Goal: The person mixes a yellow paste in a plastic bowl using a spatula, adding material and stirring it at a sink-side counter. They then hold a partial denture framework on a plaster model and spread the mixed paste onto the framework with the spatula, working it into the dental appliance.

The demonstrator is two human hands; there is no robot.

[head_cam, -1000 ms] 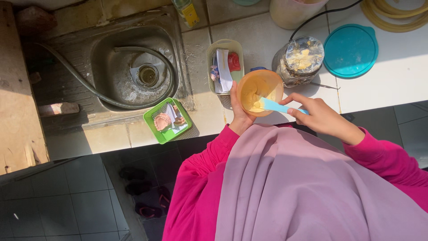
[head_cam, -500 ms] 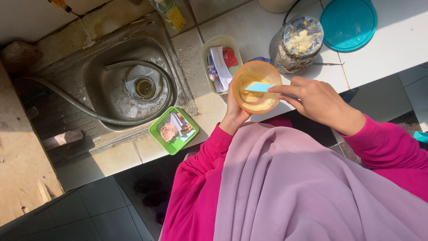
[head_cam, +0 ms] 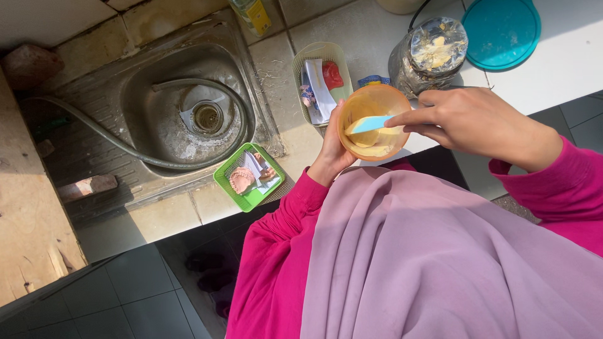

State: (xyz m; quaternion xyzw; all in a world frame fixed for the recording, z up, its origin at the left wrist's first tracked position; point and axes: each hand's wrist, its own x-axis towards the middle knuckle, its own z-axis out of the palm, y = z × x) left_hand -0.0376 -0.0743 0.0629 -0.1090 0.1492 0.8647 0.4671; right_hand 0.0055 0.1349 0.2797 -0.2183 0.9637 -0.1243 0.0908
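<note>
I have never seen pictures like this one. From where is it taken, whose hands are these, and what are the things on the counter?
No machine is here. A person wears one camera on the head, so the picture looks down over their pink sleeves and lilac cloth. The left hand holds an orange bowl with pale yellow paste. The right hand holds a light blue spatula with its blade in the bowl. On the tiled counter lie a steel sink with a grey hose, a green tray with a pinkish dental cast, a pale basket, a clear jar and a teal lid.
</note>
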